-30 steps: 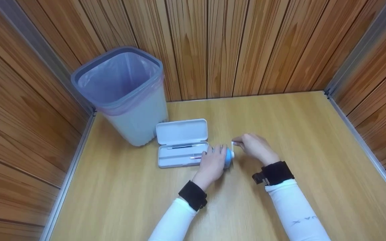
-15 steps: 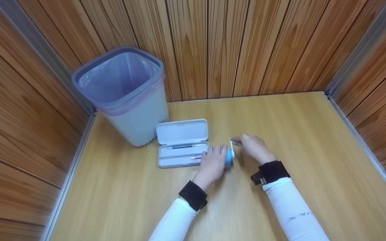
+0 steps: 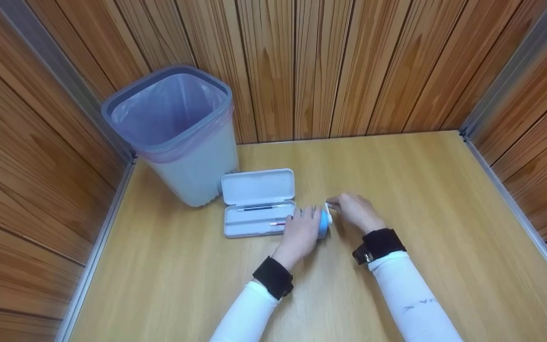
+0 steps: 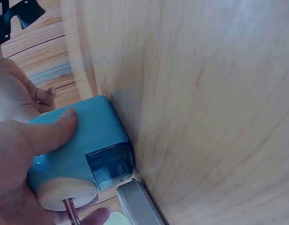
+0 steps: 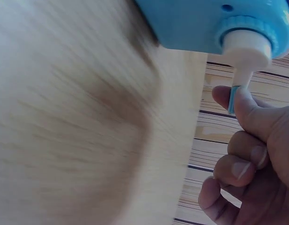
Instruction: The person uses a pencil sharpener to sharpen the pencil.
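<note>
My left hand [image 3: 300, 235] grips a blue pencil sharpener [image 3: 323, 224] from above, thumb along its side in the left wrist view. A dark red pencil [image 4: 71, 212] sticks into the sharpener's round cream-coloured front [image 4: 64, 191]. Below that front is the dark, see-through shavings drawer [image 4: 111, 164]. On the opposite side, my right hand [image 3: 358, 211] pinches the teal-tipped end of the white crank handle [image 5: 245, 70] between thumb and forefinger. Its other fingers are curled in. The pencil's other end [image 3: 277, 223] reaches over an open pencil case [image 3: 254, 231].
The case's raised lid [image 3: 258, 186] leans back, and a dark slim pen or pencil [image 3: 258, 208] lies in its rear compartment. A lined waste bin [image 3: 197, 166] stands behind it at the left. Wood-panelled walls [image 3: 316, 71] border the table [image 3: 420, 190].
My right hand has shifted slightly left and toward the sharpener, and the crank's end has moved with it. My left hand, the sharpener and the case stay in place.
</note>
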### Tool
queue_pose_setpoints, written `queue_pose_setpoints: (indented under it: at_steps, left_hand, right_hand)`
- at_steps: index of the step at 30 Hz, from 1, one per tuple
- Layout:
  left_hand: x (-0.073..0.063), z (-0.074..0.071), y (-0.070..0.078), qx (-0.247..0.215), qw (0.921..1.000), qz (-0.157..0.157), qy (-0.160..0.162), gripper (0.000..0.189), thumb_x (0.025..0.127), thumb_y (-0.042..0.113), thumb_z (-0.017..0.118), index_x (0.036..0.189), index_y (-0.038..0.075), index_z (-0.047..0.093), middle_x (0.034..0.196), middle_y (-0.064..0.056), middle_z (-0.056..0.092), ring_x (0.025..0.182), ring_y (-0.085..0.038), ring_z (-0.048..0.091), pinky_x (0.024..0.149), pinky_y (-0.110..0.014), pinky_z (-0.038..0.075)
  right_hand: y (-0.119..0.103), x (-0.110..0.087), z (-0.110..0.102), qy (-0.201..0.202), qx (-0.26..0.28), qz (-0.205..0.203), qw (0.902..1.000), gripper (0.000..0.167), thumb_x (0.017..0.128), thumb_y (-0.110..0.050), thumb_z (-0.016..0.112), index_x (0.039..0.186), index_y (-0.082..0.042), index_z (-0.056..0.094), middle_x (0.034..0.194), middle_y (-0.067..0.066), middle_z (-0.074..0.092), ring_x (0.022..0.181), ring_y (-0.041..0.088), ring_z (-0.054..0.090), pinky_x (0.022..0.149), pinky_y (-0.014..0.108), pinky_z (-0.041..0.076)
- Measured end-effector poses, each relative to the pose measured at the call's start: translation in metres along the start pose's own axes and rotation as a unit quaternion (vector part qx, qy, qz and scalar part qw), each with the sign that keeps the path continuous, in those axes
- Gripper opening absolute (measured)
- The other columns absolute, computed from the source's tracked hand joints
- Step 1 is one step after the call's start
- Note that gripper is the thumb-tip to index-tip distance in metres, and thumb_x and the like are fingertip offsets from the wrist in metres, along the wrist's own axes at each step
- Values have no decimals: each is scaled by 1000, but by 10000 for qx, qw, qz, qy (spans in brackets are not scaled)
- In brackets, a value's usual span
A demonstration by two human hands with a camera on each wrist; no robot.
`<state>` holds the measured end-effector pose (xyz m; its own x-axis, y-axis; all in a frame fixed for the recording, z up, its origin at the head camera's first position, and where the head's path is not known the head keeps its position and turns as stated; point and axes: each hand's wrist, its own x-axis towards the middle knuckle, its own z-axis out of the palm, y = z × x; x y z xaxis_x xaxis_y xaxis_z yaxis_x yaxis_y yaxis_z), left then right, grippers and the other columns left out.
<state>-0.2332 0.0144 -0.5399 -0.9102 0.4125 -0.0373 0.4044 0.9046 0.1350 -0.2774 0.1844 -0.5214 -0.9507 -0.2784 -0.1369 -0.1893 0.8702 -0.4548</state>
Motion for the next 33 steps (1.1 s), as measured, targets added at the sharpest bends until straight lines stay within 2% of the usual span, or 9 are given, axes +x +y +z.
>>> queue_pose_setpoints:
  at_steps: [4,9,19,23,26,29,33]
  left_hand:
    - [-1,0,1,20,10000,19,-32,58,97,17,58,150,11,36,140,-12,47,124,-36,47,95,-50,46]
    - [-1,0,0,28,10000,-2,-12,60,96,19,60,150,11,35,140,-12,47,124,-36,47,96,-51,46]
    - [-1,2,0,84,9998,-38,153,54,97,17,59,147,10,40,136,-13,50,122,-35,49,93,-51,48]
    - [-1,4,2,185,9993,-71,304,50,97,17,59,144,9,43,134,-12,52,119,-34,51,90,-51,49]
    - [-2,5,3,390,9980,-68,488,49,95,16,59,142,9,46,130,-10,54,114,-33,53,85,-49,50]
    - [-3,6,4,528,9966,-73,635,48,94,15,59,140,9,47,126,-9,55,110,-32,54,82,-48,50]
    - [-3,6,4,585,9959,-84,687,49,92,17,62,139,9,48,123,-10,55,109,-32,54,81,-47,49]
  right_hand:
    - [3,0,6,-191,16,112,9998,30,100,-13,56,129,-7,65,126,15,64,119,37,56,101,52,42]
    - [2,3,6,-182,-41,77,9998,28,100,-16,58,124,-7,68,120,13,67,115,36,59,99,51,44]
    - [8,0,16,-285,-153,-200,9993,24,97,-10,60,118,-8,72,114,12,70,109,33,63,93,49,49]
    - [10,-1,19,-172,-371,-438,9982,18,94,-7,63,104,-8,78,93,7,73,84,25,66,80,45,53]
    - [11,-3,22,-90,-493,-575,9971,13,89,-6,66,89,-9,79,72,0,65,64,19,55,64,40,51]
    - [9,-6,24,-63,-561,-675,9961,10,85,-6,69,77,-9,75,62,-3,55,57,17,46,56,36,44]
    - [6,-13,25,44,-663,-805,9945,12,83,-5,71,71,-8,70,59,-3,50,54,18,43,53,36,42]
